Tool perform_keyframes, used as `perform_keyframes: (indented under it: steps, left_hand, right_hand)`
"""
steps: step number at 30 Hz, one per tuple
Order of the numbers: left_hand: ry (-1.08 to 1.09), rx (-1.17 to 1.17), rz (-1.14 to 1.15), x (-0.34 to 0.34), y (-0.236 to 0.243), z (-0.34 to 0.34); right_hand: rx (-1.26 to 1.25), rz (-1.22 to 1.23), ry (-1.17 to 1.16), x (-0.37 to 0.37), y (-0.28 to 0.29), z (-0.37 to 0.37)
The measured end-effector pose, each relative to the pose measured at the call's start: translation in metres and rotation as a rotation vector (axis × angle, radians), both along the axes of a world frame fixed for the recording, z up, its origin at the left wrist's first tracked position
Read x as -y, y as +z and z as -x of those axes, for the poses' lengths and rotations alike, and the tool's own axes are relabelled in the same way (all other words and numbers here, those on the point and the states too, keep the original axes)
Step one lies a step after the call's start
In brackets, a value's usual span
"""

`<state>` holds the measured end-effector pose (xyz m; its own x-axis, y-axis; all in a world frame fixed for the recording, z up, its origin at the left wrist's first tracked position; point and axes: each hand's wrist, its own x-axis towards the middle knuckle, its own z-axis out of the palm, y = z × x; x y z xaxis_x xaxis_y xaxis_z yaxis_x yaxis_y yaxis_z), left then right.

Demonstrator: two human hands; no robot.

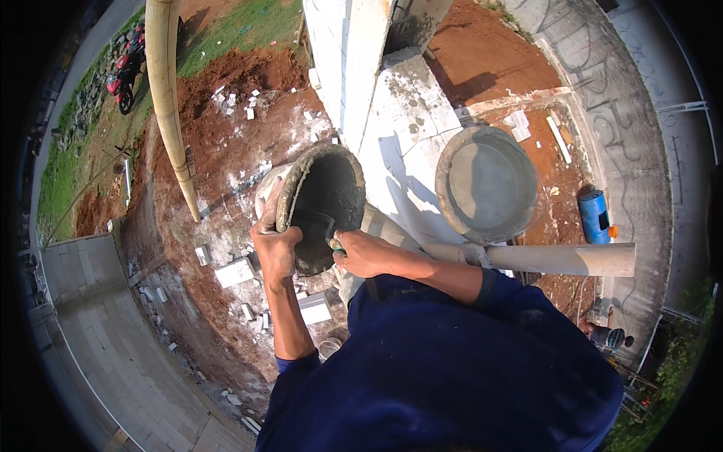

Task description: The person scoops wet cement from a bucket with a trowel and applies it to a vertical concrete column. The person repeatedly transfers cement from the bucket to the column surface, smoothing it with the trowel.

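My left hand [276, 245] is closed on the rim of a mortar-caked bucket [284, 200], which is tipped on its side with its mouth toward my right. In my right hand [367, 254] is the green and yellow handle of a trowel [335, 244]. Its metal neck reaches into the bucket, while the blade is hard to make out against the dark, wet grey inside. To the right stands a second bucket [444, 197], upright, with smooth grey wet mortar [489, 181] in it.
I am high above the ground, beside a white block wall [407, 128]. A bamboo pole [572, 260] crosses at my right; another pole [167, 90] rises at left. Below lie red soil, broken white blocks [235, 273] and a blue drum [594, 217]. A person [602, 335] is at lower right.
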<state>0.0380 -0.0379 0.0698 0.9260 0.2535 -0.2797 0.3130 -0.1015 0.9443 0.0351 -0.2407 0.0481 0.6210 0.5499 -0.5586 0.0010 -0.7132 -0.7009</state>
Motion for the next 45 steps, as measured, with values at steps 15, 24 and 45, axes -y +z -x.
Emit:
perform_keyframes:
  steps: [15, 24, 45]
  left_hand:
    - [0.357, 0.225, 0.579, 0.035, -0.016, -0.006]
    - [0.717, 0.031, 0.875, -0.002, -0.123, 0.032]
    - [1.391, -0.269, 0.718, -0.108, -0.28, 0.191]
  right_hand:
    - [-1.25, -0.899, -0.723, 0.058, 0.026, -0.012]
    - [-1.025, -1.087, -0.94, 0.106, 0.072, -0.043]
    - [0.452, -0.674, -1.185, 0.076, 0.124, -0.194]
